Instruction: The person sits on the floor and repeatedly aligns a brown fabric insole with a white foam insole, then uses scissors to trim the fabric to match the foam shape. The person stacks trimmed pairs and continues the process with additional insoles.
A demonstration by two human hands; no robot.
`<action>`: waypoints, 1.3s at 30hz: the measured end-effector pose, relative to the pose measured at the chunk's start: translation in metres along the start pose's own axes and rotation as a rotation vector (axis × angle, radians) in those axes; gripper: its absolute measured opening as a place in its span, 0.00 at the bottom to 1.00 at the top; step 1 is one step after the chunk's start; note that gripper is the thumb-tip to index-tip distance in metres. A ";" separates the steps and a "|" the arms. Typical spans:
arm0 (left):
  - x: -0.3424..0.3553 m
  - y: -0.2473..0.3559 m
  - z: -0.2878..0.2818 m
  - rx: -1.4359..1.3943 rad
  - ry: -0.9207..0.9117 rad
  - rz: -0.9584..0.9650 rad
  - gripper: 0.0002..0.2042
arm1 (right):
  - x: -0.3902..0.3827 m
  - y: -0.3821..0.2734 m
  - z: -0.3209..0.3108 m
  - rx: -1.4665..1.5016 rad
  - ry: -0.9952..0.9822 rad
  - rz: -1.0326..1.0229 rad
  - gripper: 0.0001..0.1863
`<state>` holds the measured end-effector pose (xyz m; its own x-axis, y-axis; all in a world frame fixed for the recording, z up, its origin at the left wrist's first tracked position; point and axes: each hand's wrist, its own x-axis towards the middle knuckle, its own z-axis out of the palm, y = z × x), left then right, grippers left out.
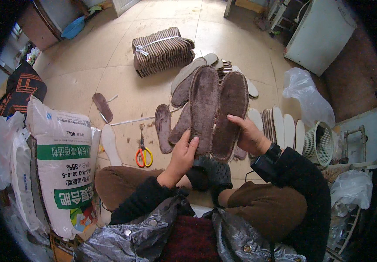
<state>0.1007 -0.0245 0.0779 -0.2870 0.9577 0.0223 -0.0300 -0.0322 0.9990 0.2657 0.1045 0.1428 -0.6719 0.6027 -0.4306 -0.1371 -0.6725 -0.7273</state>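
Two brown fuzzy insoles are held up side by side over the floor. My left hand (182, 156) grips the left insole (204, 109) near its lower end, thumb on its face. My right hand (250, 136) pinches the right insole (231, 113) at its outer edge, thumb on top. Their inner edges lie close together. Behind them on the floor are more loose brown insoles (163, 129) and pale-backed insoles (189, 75). Scissors (144, 153) with red and yellow handles lie left of my left hand.
A tied bundle of insoles (162, 49) lies farther off. Rows of pale insoles (278, 126) and a white plastic basket (318, 144) are at right. A large white sack (64, 161) stands at left. A white strap (131, 121) and a small brown insole (103, 107) lie on the floor.
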 end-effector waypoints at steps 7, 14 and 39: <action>-0.005 -0.005 0.001 -0.148 -0.111 -0.291 0.18 | -0.004 -0.002 0.003 -0.057 0.050 -0.006 0.15; 0.001 0.002 0.005 0.321 0.031 0.311 0.19 | -0.002 0.000 0.001 -0.051 0.014 0.024 0.17; -0.001 0.021 0.034 0.552 -0.216 0.367 0.38 | -0.008 0.004 0.000 -0.152 -0.097 0.136 0.23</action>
<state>0.1326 -0.0164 0.1001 0.0131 0.9500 0.3119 0.5399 -0.2692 0.7975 0.2708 0.0976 0.1433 -0.7446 0.4616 -0.4821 0.0657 -0.6682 -0.7411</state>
